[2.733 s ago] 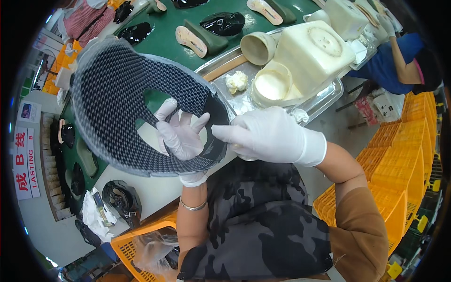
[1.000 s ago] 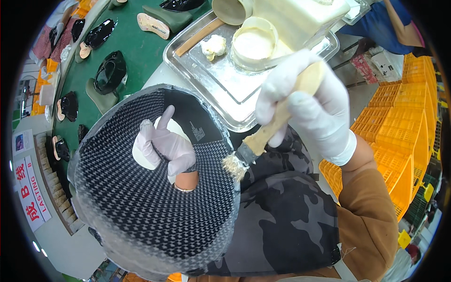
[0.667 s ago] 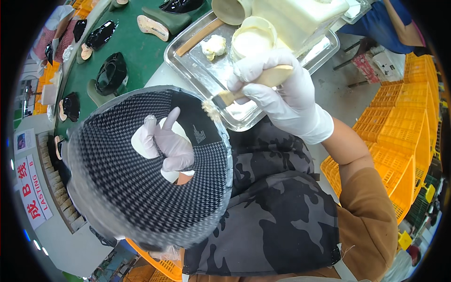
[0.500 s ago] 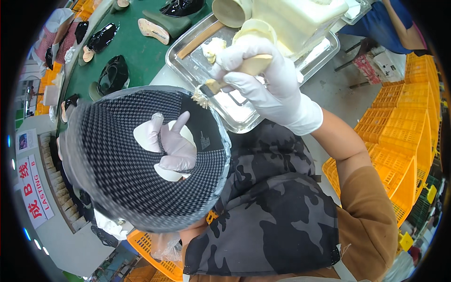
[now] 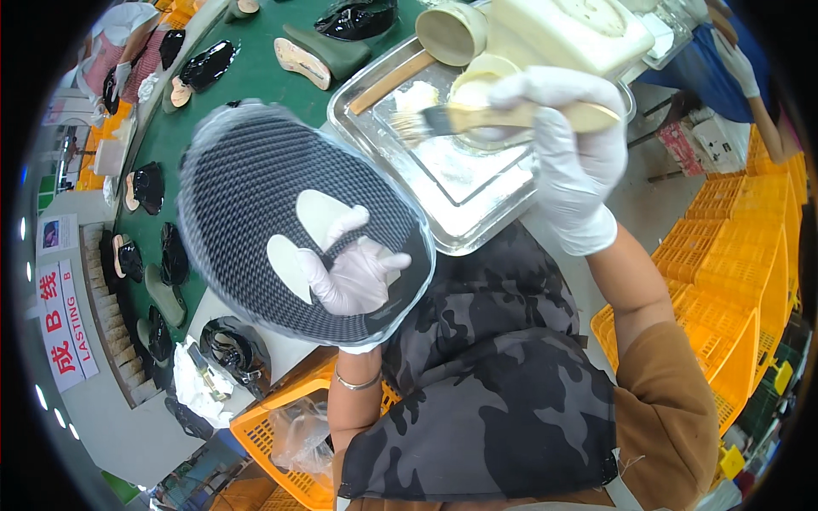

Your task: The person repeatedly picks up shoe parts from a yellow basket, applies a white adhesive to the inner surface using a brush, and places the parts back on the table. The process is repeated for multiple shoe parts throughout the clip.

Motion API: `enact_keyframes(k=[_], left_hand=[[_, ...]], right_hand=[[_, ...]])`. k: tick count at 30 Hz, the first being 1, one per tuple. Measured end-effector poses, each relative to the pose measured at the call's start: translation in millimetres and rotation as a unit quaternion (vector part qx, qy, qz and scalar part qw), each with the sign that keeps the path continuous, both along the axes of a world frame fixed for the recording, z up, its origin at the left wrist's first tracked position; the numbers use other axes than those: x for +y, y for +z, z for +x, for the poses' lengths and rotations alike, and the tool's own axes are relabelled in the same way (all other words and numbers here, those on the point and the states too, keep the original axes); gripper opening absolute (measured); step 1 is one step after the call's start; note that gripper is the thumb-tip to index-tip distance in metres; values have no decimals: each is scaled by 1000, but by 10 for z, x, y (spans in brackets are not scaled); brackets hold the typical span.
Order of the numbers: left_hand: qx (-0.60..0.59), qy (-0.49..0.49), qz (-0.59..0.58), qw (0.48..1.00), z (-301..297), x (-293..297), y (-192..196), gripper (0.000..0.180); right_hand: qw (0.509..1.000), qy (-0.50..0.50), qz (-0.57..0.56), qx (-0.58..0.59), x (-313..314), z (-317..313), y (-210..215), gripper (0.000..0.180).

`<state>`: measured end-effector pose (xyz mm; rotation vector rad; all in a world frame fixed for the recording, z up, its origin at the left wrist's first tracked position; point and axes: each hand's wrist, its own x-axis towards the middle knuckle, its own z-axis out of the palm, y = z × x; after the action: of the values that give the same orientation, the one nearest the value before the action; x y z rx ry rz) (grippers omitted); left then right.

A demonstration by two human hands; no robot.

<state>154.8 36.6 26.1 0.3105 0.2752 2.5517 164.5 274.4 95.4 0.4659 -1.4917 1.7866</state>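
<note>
My left hand (image 5: 362, 277), in a white glove, has its fingers curled round a dark strip of an oval black-and-grey woven-patterned panel (image 5: 256, 196). Two white oval areas flank that strip; whether they are cut-outs I cannot tell. A pale translucent edging runs along the panel's rim, and the forearm passes beneath it. Gloved too, my right hand (image 5: 579, 136) is closed on the wooden handle of a brush (image 5: 477, 117). The brush's bristles hang over a metal tray (image 5: 460, 243), close to a creamy lump (image 5: 417, 96). Beside them stands a cream-smeared cup (image 5: 486, 72).
The tray also holds a wooden stick (image 5: 392, 83), a beige cup (image 5: 452, 34) and a cream jug (image 5: 571, 30). Shoes and boots (image 5: 204, 66) lie on the green table (image 5: 256, 64). Orange crates (image 5: 699, 247) stack at right; another crate (image 5: 256, 430) sits below left. Co-workers stand at both far sides.
The brush has moved right, from the panel's edge to over the tray. The panel has turned and tilted in my left hand, baring the left wrist and the shoes behind.
</note>
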Motion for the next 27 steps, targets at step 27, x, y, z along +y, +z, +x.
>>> enact_keyframes(k=[27], left_hand=[[-19, 23, -150, 988, 131, 268, 242, 54]], right_hand=[[847, 177, -121, -487, -188, 897, -311, 20]])
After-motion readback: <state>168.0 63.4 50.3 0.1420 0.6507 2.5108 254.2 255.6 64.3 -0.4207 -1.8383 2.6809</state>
